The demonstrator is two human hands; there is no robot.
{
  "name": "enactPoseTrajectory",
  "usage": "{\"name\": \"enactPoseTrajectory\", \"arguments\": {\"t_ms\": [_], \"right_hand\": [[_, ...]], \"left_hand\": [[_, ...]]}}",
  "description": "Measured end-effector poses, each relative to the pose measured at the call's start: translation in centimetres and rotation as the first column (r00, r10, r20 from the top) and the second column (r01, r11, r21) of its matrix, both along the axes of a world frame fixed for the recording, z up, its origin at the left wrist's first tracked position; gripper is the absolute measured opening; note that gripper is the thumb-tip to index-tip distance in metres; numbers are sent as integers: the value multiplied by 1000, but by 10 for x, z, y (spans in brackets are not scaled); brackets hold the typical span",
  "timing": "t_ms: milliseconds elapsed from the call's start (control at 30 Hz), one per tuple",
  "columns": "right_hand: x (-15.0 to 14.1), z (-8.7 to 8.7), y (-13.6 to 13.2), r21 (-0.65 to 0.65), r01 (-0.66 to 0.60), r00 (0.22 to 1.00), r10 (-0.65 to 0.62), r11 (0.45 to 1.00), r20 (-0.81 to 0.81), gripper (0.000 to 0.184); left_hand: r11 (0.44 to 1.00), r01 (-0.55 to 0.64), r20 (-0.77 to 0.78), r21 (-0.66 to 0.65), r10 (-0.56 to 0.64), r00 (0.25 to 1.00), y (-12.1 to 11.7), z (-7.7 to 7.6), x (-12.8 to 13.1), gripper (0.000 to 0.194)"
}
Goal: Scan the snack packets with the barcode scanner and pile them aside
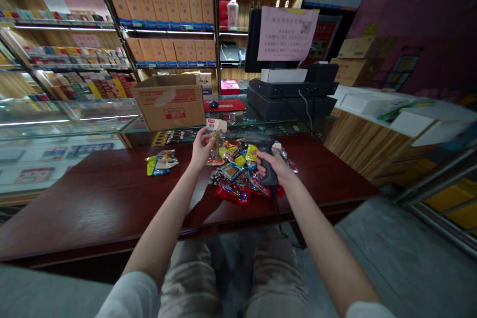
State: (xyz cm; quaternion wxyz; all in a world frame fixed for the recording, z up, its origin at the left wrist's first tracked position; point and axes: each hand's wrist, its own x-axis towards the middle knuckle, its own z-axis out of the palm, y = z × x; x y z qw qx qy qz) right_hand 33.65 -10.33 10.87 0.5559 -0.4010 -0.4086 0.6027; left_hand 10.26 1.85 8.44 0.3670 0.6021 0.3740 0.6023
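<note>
My left hand grips a clear snack packet with a pale top, held upright at the left side of the pile. Wrapped in my right hand is the handle of a dark barcode scanner, whose head points left toward the packet. A cable hangs from the handle past the table's front edge. Beneath and between both hands lies a heap of colourful snack packets, partly hidden by the scanner. Farther left on the table, a few more packets lie in a small group.
A dark red wooden table spans the front. Behind it, an open cardboard box, a mouse on a red mat and a cash register stand on a glass counter. Shelves of boxed goods rise behind.
</note>
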Motion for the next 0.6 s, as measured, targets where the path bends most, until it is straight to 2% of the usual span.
{"name": "enactPoseTrajectory", "arguments": {"t_ms": [133,300,467,600], "right_hand": [[-33,1,10,-1,-64,998,64,998,4,33],[-66,-13,23,-16,-131,991,130,991,-10,31],[-80,-26,31,-1,-167,986,167,986,-22,34],[-85,-28,33,20,-173,985,174,985,-21,37]], "left_hand": [[999,34,-180,-1,-33,983,-2,8,-30,56],[999,44,-308,-4,-43,951,-8,-4,-55,58],[999,23,-387,-29,-32,922,-16,-13,-68,62],[999,-2,-418,-48,-19,908,-19,-18,-72,63]]}}
